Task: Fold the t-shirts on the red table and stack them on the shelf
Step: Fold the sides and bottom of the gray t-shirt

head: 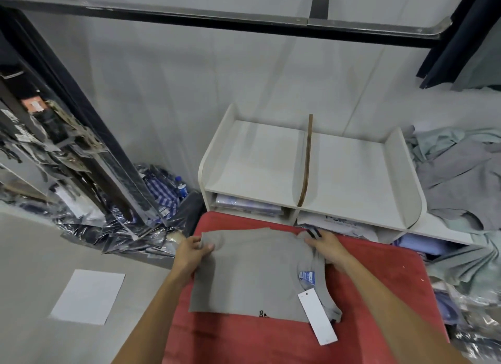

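A grey t-shirt (pixel 252 271) lies partly folded on the red table (pixel 374 296), with a white hang tag (pixel 317 316) trailing from its collar at the right. My left hand (pixel 193 251) pinches the shirt's far left corner, thumb on top. My right hand (pixel 324 245) grips the far right corner near the collar. Just beyond the table stands the white shelf (pixel 349 173); its top is split by a brown divider (pixel 306 163), and folded clothes lie in the compartments below.
A heap of unfolded grey and pale green shirts (pixel 461 179) lies right of the shelf. Packaged garments in plastic (pixel 130 228) and a blue bottle (pixel 181 187) crowd the floor at left. A white sheet of paper (pixel 88 296) lies on the floor.
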